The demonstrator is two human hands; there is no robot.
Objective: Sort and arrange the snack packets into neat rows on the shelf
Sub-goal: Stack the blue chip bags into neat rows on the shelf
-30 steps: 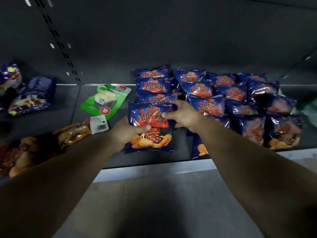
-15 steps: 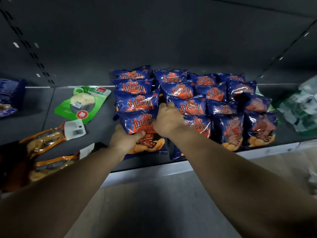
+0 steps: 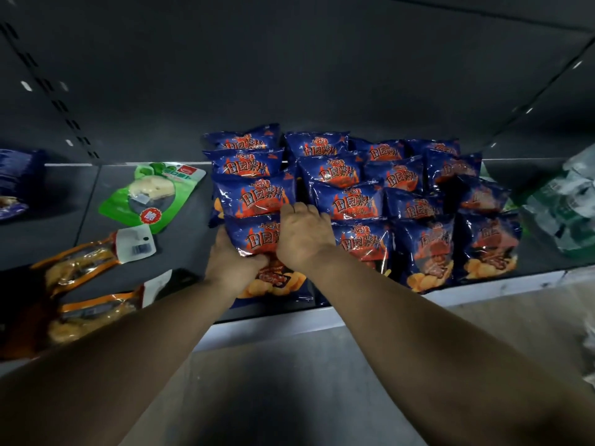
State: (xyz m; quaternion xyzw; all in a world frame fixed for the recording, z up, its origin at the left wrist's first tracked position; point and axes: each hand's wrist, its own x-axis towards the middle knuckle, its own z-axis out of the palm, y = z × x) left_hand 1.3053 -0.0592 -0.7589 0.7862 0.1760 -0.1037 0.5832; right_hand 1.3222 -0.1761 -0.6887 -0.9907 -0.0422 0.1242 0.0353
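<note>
Both hands are on the front blue chip packet (image 3: 257, 239) of the leftmost row, right at the front edge of the dark shelf (image 3: 180, 252). The left hand (image 3: 230, 263) grips the packet's left side, thumb curled across its face and fingers tucked behind where they cannot be seen. The right hand (image 3: 302, 236) lies over the packet's upper right corner, fingers bent down over its top edge toward the packet behind; how firmly it holds is hard to tell from this angle. The packet stands tilted back against the next one, its orange chip picture showing below the wrists. Behind it three more blue packets overlap one another back to the rear wall, and just to the right sit three further rows of blue packets (image 3: 402, 201), all leaning the same way, the rows touching side by side. Off to the left, apart from the rows, a green packet (image 3: 151, 194) lies flat on the shelf, and nearer the front edge two orange-trimmed clear packets (image 3: 80, 262) lie one in front of the other. A dark blue packet (image 3: 16, 181) peeks in at the far left, and pale green-and-white packets (image 3: 566, 207) sit at the far right.
</note>
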